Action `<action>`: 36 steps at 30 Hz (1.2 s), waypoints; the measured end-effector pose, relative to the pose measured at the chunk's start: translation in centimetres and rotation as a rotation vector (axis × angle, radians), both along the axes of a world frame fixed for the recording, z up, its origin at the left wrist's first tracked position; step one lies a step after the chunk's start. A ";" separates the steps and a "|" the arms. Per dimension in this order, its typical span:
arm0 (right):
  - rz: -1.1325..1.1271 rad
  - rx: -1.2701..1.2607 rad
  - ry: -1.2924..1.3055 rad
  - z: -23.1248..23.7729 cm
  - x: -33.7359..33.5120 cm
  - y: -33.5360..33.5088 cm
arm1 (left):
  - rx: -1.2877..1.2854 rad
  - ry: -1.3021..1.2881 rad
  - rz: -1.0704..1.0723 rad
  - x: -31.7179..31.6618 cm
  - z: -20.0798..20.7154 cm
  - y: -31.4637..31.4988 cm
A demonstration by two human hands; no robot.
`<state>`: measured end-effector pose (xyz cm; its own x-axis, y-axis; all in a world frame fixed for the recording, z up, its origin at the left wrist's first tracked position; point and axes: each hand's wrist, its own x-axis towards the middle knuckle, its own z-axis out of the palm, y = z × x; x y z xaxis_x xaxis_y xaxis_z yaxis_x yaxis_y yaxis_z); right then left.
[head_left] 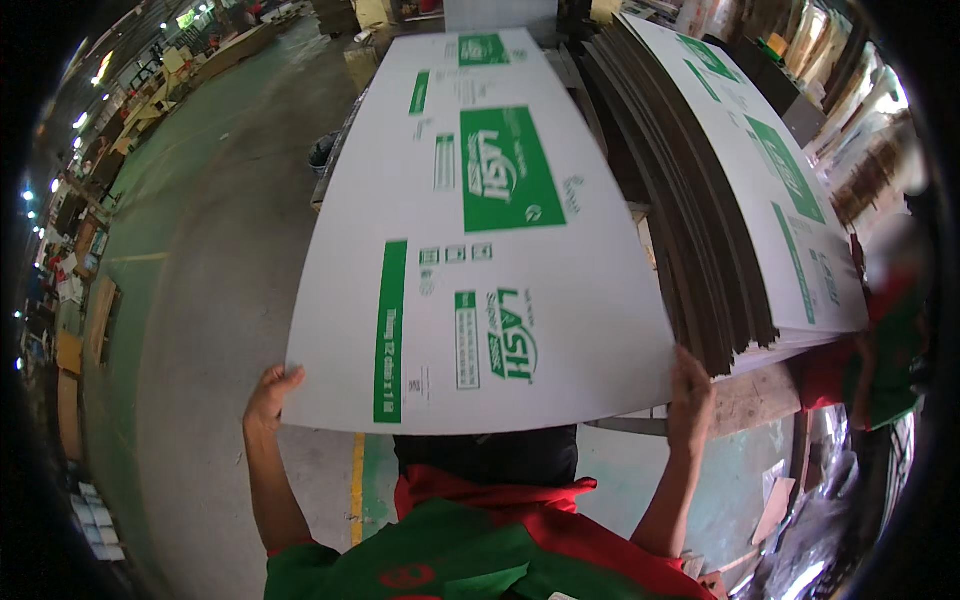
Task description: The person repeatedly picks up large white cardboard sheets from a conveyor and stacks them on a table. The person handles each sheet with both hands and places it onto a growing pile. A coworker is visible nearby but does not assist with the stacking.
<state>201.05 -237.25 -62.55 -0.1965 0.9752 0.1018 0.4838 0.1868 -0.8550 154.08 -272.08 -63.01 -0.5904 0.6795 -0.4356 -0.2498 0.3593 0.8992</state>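
Observation:
A large flat white cardboard sheet (pixel 350 200) with green printed blocks stretches away from me across the middle of the view. My left hand (pixel 271 398) grips its near left corner, the thumb on top and the other fingers out of sight beneath. At the near right corner, my right hand (pixel 690 400) is closed on the sheet's edge. To the right stands a tall stack of brown-edged cardboard sheets (pixel 690 200), its top one white with the same green print. My right hand is close to the near end of that stack.
A co-worker (pixel 890 340) in green and red stands at the right beside the stack, a hand near its top sheet. Under the stack's near end is a wooden board (pixel 755 400). A yellow floor line (pixel 357 490) runs near me. Wrapped white rolls (pixel 98 522) lie at lower left.

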 end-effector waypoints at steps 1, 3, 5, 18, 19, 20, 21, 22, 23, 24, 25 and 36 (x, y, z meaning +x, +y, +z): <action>-0.017 0.011 -0.040 -1.2 -0.9 -0.3 | -0.083 -0.036 0.016 -0.3 -1.1 -0.7; 0.006 0.008 -0.022 -4.1 -0.8 -0.7 | -0.157 -0.035 0.091 0.8 -3.6 -1.7; 0.056 0.107 -0.134 -7.6 0.8 -2.0 | -0.204 0.004 0.142 3.0 -6.0 -2.2; -0.173 -0.220 -0.109 -15.1 9.0 -4.8 | -0.230 0.606 0.106 11.6 -13.6 -0.2; -0.213 -0.214 -0.107 -15.6 8.2 -2.9 | -0.245 0.605 0.099 10.2 -13.8 2.3; -0.143 -0.081 -0.121 -16.1 7.0 -0.9 | -0.258 0.603 0.096 8.8 -14.1 4.7; -0.109 0.008 -0.140 -16.7 5.2 1.9 | -0.237 0.634 0.098 6.7 -14.6 7.5; -0.126 -0.032 -0.149 -17.0 3.9 3.8 | -0.167 0.678 0.101 4.9 -15.3 9.7; -0.128 -0.045 -0.141 -17.2 2.3 5.7 | -0.223 0.693 0.103 3.9 -15.5 11.3; -0.125 -0.052 -0.114 -17.2 0.9 7.6 | -0.225 0.721 0.108 3.1 -15.6 12.8; -0.122 -0.018 -0.108 -17.2 -0.4 9.3 | -0.244 0.738 0.112 2.0 -15.8 14.2; -0.009 0.397 -0.456 -11.0 -5.9 12.5 | -0.114 0.767 0.119 -10.2 -23.3 25.7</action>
